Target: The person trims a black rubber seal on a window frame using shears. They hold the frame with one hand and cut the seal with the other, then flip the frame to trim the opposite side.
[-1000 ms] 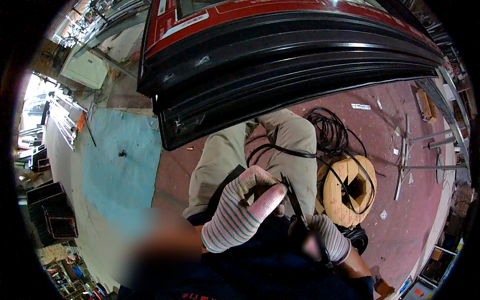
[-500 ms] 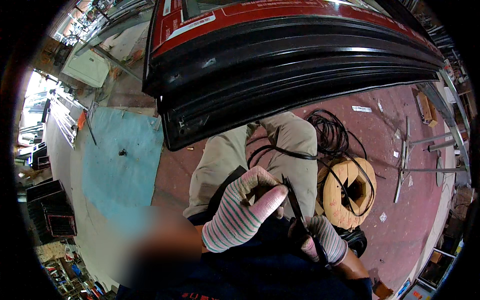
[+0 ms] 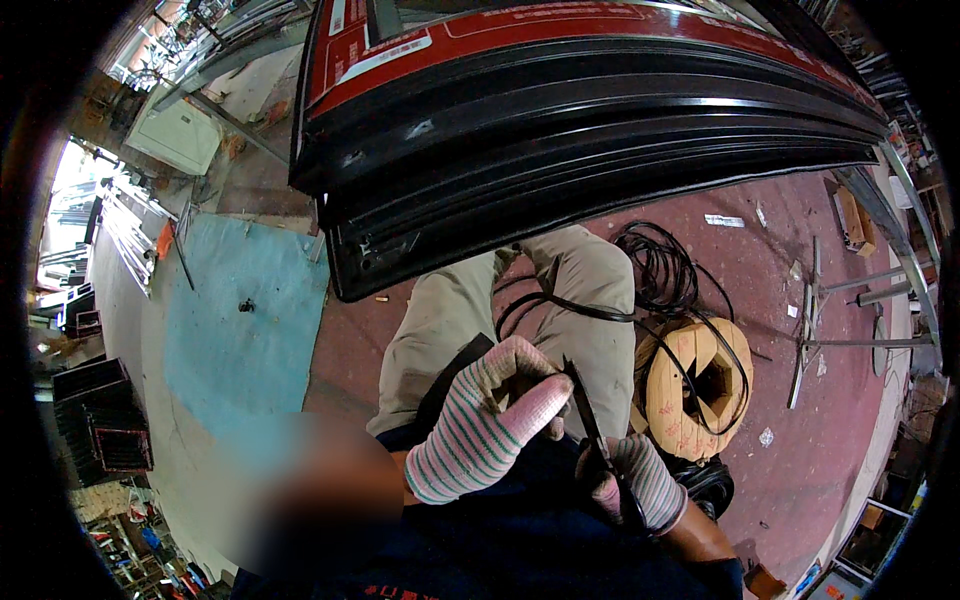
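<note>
My left hand (image 3: 495,420), in a pink glove with green stripes, is closed, with thumb and fingertips pinched together in front of my lap. What lies in the pinch is too small to make out. My right hand (image 3: 640,480), in a similar striped glove, is shut on dark scissors (image 3: 592,415). The blades point up and away, their tips beside my left thumb. A black rubber strip (image 3: 570,303) crosses my right thigh and loops between my legs. Its lower run is partly hidden behind my left hand.
A black frame (image 3: 600,130) with red film looms above my knees. To the right, a loose black coil (image 3: 655,265) and a paper-wrapped roll (image 3: 665,400) lie on the reddish floor. A blue sheet (image 3: 240,330) covers floor at left; a metal stand (image 3: 865,342) is at far right.
The scissor blades look closer together, and the right hand has shifted slightly left. My left hand stays nearly where it was, still pinched.
</note>
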The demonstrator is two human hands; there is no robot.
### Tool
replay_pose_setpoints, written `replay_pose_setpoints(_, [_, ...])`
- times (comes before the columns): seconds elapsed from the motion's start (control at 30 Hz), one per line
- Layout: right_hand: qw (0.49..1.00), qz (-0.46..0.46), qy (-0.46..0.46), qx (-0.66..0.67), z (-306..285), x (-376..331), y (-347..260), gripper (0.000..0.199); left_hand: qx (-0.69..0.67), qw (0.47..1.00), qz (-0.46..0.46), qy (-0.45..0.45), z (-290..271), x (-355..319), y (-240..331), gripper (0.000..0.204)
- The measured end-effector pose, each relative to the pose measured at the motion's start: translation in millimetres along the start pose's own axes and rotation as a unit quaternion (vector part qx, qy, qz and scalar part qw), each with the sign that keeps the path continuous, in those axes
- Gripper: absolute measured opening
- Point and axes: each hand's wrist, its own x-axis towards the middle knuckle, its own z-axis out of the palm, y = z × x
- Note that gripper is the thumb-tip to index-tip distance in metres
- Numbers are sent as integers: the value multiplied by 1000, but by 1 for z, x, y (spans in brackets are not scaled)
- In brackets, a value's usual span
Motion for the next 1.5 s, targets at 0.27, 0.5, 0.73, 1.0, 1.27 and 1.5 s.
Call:
replay_pose_setpoints(0.27, [1000,17,0,-8,2,-1,1,45,14,1000,24,-14,-1,1,-4,11])
replay_pose_setpoints(0.5, [999,-28,35,31,12,2,13,47,-20,1000,12,-9,-1,3,-10,11])
replay_pose_setpoints(0.73, [995,-25,13,94,2,5,4,55,-53,999,11,-3,1,4,-4,10])
replay_pose_setpoints(1.0, [995,-52,41,76,12,8,5,53,-41,999,6,-11,0,3,-5,9])
replay_pose_setpoints(1.27, [999,-13,17,44,8,6,6,53,-61,998,4,-13,-1,3,-8,10])
replay_pose_setpoints(1.5, [999,2,25,27,8,6,2,53,-77,997,-16,-17,0,1,-2,12])
